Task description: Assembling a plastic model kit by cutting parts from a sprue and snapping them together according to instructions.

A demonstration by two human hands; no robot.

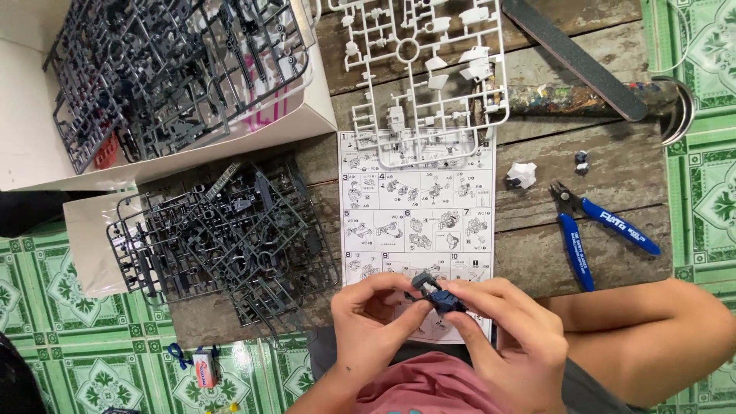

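The counter [613, 176] is carrying dark sprues [222, 238], a sheet [418, 207] and nippers [594, 230]. At its near edge, left hand [372, 322] and right hand [510, 337] are pinching a small navy part [441, 297] between their fingers; they seem to be pressing pieces together, and seating them will likely call for careful alignment.

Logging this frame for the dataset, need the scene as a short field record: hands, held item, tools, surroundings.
left hand: pinches the small dark blue model part
right hand: grips the same part
under hands: instruction sheet
tools: blue-handled nippers, sanding stick
sprues: white runner; grey runners; more in the open box
loose bits: small white piece
surface: wooden board
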